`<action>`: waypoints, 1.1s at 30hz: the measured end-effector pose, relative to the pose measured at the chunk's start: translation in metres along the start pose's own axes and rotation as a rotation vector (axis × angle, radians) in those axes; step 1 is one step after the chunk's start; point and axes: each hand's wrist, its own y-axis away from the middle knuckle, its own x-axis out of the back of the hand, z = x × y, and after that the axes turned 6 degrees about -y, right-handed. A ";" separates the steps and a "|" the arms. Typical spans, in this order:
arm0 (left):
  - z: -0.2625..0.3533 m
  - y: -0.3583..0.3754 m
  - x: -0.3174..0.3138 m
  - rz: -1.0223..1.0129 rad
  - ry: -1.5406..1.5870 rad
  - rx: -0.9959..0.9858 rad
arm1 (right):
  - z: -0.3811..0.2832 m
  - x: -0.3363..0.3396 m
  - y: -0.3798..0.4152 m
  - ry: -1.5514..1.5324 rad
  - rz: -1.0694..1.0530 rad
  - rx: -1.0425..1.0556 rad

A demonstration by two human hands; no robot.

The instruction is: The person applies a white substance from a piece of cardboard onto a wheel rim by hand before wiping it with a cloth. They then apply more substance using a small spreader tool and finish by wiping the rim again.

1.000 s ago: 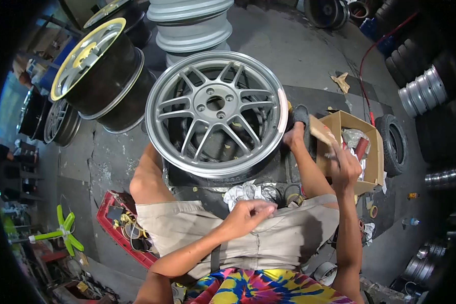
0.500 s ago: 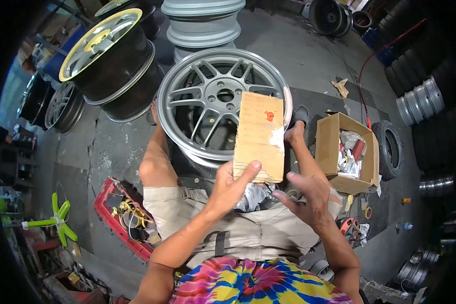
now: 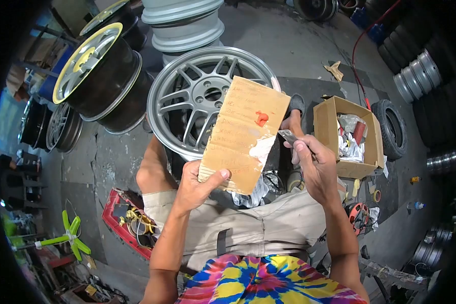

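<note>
My left hand (image 3: 200, 183) grips the lower left corner of a cardboard piece (image 3: 235, 147), thumb on top. The cardboard carries handwriting, a dab of red paste (image 3: 262, 119) and a smeared white patch (image 3: 261, 148). At its right edge, my right hand (image 3: 311, 164) pinches a small flat metal scraper (image 3: 288, 136), whose blade points toward the cardboard; most of the handle is hidden by the fingers. Beyond the cardboard lies a grey multi-spoke wheel rim (image 3: 172, 101), partly covered by it, with a pale patch on its right lip.
An open cardboard box (image 3: 323, 131) with crumpled wrappings stands to the right, beside a small tyre (image 3: 390, 129). A red tray (image 3: 119, 218) of tools lies at the left. Stacked rims (image 3: 185, 35) and a yellow-lipped rim (image 3: 63, 76) stand behind. An orange reel (image 3: 358, 219) sits lower right.
My right hand, blurred with fingers spread before, has risen and now pinches the scraper. The cardboard has tilted clockwise and shifted left with my left hand. The view has shifted slightly.
</note>
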 end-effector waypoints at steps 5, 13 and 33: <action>0.004 -0.001 0.000 -0.075 -0.072 0.002 | -0.001 0.001 0.000 -0.060 -0.100 -0.169; 0.003 -0.009 0.000 -0.094 -0.094 0.061 | 0.010 -0.007 0.012 -0.012 -0.208 -0.208; -0.009 -0.005 0.000 -0.133 0.014 0.086 | 0.002 -0.004 0.004 -0.059 -0.191 -0.209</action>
